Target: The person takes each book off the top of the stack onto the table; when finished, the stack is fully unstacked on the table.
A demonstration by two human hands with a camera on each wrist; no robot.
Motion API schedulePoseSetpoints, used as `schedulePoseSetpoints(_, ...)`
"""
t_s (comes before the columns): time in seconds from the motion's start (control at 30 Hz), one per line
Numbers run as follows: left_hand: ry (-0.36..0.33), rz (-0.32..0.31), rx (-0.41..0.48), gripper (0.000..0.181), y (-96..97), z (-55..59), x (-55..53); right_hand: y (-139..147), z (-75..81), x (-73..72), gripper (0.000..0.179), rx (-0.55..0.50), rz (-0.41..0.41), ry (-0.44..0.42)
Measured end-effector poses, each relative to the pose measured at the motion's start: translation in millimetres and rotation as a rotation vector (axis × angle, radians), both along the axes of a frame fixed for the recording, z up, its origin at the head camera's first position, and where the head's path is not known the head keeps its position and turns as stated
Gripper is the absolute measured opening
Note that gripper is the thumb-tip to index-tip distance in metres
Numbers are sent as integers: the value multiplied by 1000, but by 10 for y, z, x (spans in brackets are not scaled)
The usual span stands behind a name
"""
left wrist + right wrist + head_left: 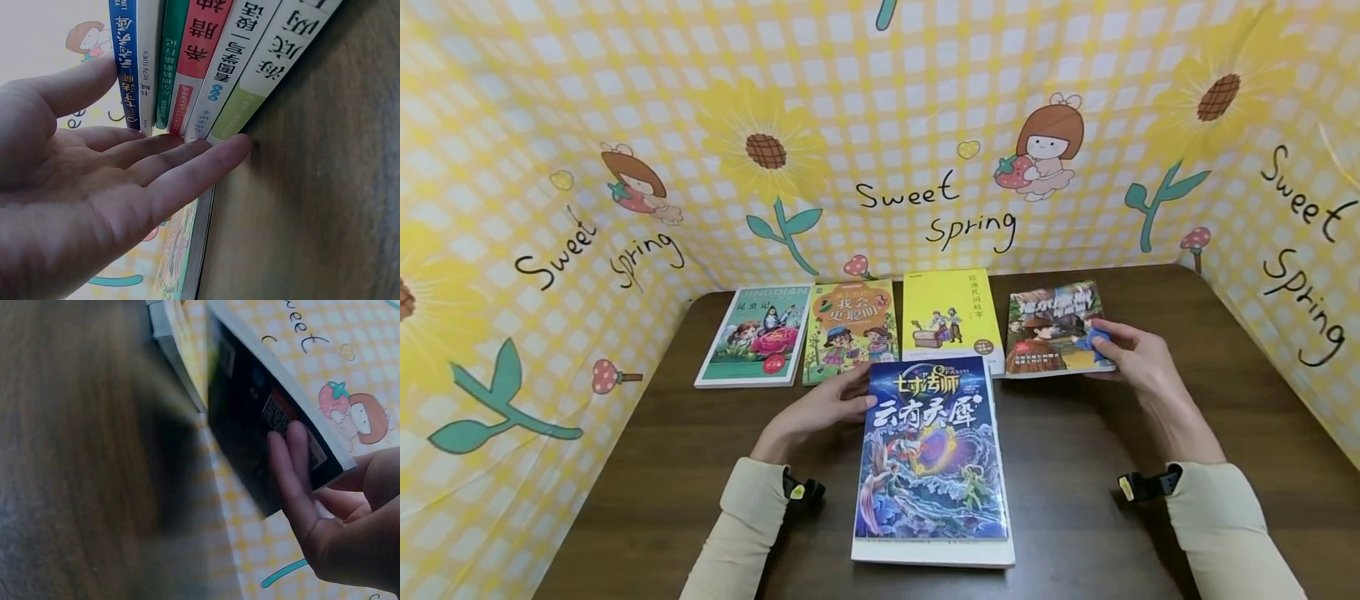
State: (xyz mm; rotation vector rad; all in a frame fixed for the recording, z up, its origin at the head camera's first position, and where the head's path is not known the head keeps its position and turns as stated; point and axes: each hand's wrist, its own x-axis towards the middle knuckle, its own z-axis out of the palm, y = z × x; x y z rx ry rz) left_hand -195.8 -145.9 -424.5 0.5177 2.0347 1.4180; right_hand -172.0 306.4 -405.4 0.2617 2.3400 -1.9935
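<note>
In the head view a stack of books lies at the front middle, topped by a blue book (932,492) with fantasy figures. My left hand (820,408) is at the stack's upper left corner. The left wrist view shows its straight fingers (181,181) reaching along the stacked spines, with the thumb by the blue spine. My right hand (1142,358) pinches the right edge of a small picture-cover book (1051,333) at the back right. Seen from the right wrist, that book's dark back cover (244,419) is tilted, with two fingers lying against it.
Left of the held book, a row of three books lies face up along the back: a teal one (760,337), an orange-and-green one (853,325) and a yellow one (951,308). Yellow checked cloth (880,108) hangs around the brown wooden table (1075,517).
</note>
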Motion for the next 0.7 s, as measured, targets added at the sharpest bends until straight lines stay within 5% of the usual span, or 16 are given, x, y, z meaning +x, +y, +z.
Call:
schedulePoseSetpoints(0.17,-8,-2,-5,80,37,18,-5,97,-58,-18,68,-205,78,-44)
schedulePoseSetpoints(0.3,-8,-1,-7,79,44,33,-2,115,-91,-35,73,-287,44,-35)
schedulePoseSetpoints(0.53,-7,8,-18,80,25,5,11,-3,-253,-80,54,125,-32,15)
schedulePoseSetpoints(0.7,-10,6,-15,80,17,-1,14,-79,-327,-108,50,282,-129,38)
